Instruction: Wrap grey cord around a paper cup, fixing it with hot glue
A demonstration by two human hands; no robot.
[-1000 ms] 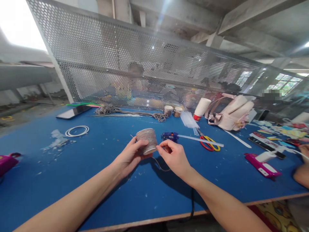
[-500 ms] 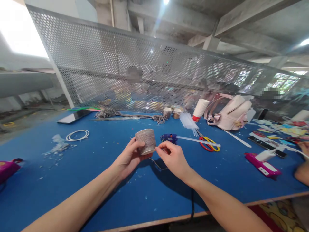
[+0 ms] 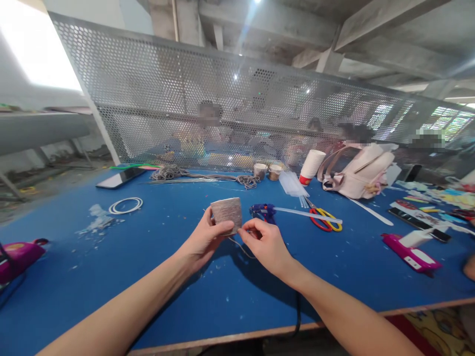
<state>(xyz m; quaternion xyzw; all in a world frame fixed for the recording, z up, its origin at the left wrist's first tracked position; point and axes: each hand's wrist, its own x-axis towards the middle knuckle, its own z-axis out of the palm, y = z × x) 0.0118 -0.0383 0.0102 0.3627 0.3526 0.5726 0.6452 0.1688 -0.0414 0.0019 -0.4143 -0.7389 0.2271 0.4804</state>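
My left hand (image 3: 205, 241) grips a small cup wrapped in grey cord (image 3: 226, 214), held a little above the blue table (image 3: 156, 277). Its thumb lies across the cup's lower edge. My right hand (image 3: 264, 244) pinches the loose end of the cord (image 3: 243, 247) right at the cup's lower right rim. A short tail of cord hangs down between the two hands. Just behind the right hand lies a blue glue gun (image 3: 262, 211).
Red and yellow scissors (image 3: 322, 220), a white strip (image 3: 304, 213), a stack of paper cups (image 3: 310, 166) and a pink bag (image 3: 361, 172) lie right of centre. Pink glue guns (image 3: 411, 253) sit at both sides. A cord pile (image 3: 166, 172), white ring (image 3: 126, 205) and phone (image 3: 120, 177) are at left. A perforated metal screen (image 3: 222, 99) stands behind.
The cup has tilted slightly and both hands have drawn a little closer together. The view has shifted a little to the left.
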